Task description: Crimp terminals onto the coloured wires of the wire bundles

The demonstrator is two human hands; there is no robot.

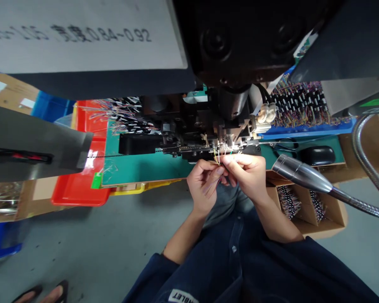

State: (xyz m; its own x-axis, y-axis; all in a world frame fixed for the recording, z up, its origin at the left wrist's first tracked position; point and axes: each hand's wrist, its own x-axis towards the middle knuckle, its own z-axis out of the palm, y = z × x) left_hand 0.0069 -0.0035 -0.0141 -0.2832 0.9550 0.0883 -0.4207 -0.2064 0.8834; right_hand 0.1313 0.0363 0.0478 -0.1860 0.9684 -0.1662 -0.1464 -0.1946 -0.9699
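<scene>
Both of my hands meet in front of the crimping machine [205, 130], fingertips close together under its lit working parts. My left hand [204, 181] is closed in a pinch on thin wires [219, 159], some yellow and some white, whose ends point up at the machine. Beside it, my right hand [248, 172] also pinches wires, thumb and forefinger together just below the metal tooling. A green wire end and a few pale ones show above its fingers. The lower part of the wires is mostly hidden by my fingers. A thin terminal strip [110, 156] runs into the machine from the left.
A bendable metal lamp [303, 173] reaches in from the right. Wire bundles [298, 103] fill a blue tray behind it; more lie in a cardboard box [331, 223] below. Red trays [78, 189] stand left. Scissors [286, 145] and a black mouse-shaped object [317, 155] lie on the green mat.
</scene>
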